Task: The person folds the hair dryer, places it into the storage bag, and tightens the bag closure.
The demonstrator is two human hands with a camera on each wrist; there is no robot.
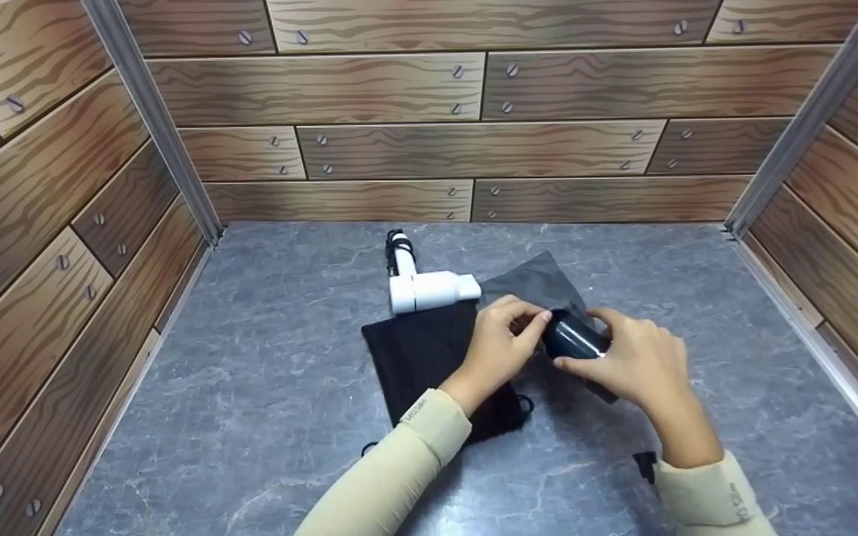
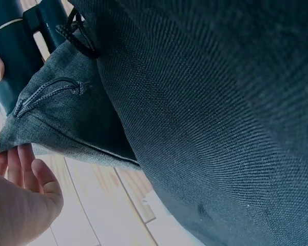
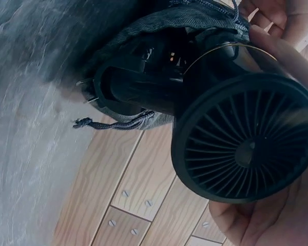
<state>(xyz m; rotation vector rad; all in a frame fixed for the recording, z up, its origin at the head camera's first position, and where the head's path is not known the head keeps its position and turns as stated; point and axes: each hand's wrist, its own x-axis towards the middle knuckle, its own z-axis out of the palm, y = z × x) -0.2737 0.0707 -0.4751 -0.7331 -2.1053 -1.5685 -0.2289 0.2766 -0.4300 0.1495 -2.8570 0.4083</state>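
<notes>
My right hand (image 1: 645, 361) grips the barrel of a dark, glossy hair dryer (image 1: 574, 336), thumb on one side and fingers on the other. In the right wrist view the dryer's round rear grille (image 3: 251, 148) faces the camera, with the folded handle (image 3: 143, 92) beside the barrel. A grey drawstring pouch (image 2: 77, 110) surrounds the dryer's front part, which is hidden inside. My left hand (image 1: 502, 339) pinches the pouch's mouth edge between thumb and fingertips. Its cord (image 3: 108, 124) hangs loose near the handle.
A white hair dryer (image 1: 436, 290) with a black cord (image 1: 399, 242) wound on its handle lies behind my left hand. A black drawstring bag (image 1: 418, 357) lies flat under my left forearm. Wood-patterned walls (image 1: 384, 89) enclose the grey marbled table (image 1: 265, 298) at the back and sides.
</notes>
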